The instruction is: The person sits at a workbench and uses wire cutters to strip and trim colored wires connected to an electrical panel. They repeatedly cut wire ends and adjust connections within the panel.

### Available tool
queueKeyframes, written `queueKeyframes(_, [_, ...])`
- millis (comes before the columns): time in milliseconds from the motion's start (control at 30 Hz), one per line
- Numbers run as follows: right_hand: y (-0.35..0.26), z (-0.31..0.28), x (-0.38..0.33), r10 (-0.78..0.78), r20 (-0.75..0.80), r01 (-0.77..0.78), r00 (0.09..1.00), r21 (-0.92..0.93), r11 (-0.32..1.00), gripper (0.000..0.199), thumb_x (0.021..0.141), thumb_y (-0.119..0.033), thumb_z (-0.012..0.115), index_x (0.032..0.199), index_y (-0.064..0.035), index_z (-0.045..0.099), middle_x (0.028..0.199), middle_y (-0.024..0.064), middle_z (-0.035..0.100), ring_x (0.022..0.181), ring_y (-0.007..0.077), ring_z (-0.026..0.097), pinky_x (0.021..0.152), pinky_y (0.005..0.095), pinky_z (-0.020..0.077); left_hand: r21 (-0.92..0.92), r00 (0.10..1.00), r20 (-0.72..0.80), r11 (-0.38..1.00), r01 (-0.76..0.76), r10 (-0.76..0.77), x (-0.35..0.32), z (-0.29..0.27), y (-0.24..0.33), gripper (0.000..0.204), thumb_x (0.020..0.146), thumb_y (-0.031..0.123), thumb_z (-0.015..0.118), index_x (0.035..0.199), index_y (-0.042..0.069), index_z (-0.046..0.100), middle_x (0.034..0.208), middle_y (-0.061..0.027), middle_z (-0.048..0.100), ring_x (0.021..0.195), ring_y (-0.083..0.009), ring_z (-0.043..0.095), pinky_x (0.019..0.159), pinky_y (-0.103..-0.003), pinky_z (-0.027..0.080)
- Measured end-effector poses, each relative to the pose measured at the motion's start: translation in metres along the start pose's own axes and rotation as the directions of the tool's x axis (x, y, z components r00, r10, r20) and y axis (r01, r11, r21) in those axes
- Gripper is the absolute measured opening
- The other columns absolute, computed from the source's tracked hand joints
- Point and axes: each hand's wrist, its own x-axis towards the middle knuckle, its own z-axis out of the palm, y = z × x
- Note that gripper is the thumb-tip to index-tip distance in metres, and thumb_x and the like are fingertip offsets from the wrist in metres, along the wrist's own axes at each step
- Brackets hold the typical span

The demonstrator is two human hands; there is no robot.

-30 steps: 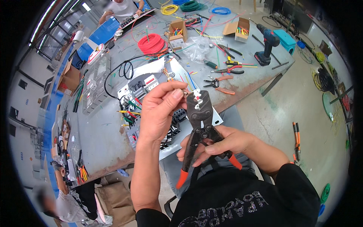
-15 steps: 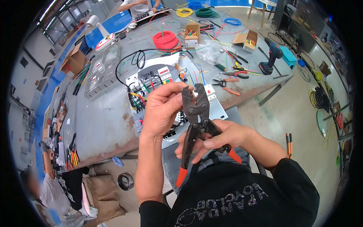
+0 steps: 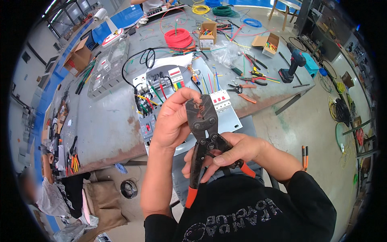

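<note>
My right hand (image 3: 225, 155) is wrapped round the black crimping pliers (image 3: 202, 121) with orange-red grips, held upright in front of my chest. Their handles stand spread apart. At the jaws, my left hand (image 3: 173, 117) is closed, thumb and forefinger pinching beside the jaw edge. A small copper-coloured bit shows in the jaw gap; what the left fingertips hold is hidden. Behind the pliers lies a metal mounting plate (image 3: 231, 122) carrying a white circuit breaker (image 3: 220, 99), a terminal block with coloured wires (image 3: 157, 82) and more switchgear.
On the grey table (image 3: 109, 137) are a red wire coil (image 3: 178, 38), two cardboard boxes of small coloured parts (image 3: 207, 35), pliers and cutters (image 3: 246, 90), a cordless drill (image 3: 292, 63) and a clear-lidded grey case (image 3: 109, 70). Other people are at the far edge and lower left.
The pliers' head has shifted left and tilted left, and its jaw gap looks narrower. My left hand has stayed pinched at the jaws. The view has shifted slightly.
</note>
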Motion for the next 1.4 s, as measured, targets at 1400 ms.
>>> queueKeyframes(1400, [0.023, -0.014, 0.016, -0.007, -0.074, 0.02, 0.997, 0.18, 0.983, 0.053, 0.103, -0.032, 0.063, 0.139, 0.0043, 0.052, 0.123, 0.0198, 0.067, 0.125, 0.0341, 0.065, 0.099, 0.0375, 0.0497, 0.089, 0.974, -0.202, 0.992, -0.09, 0.106, -0.002, -0.02, -0.017, 0.015, 0.096, -0.002, 0.07, 0.11, -0.007, 0.07, 0.108, -0.0148, 0.075, 0.094, -0.0191, 0.072, 0.084, -0.034, 0.06])
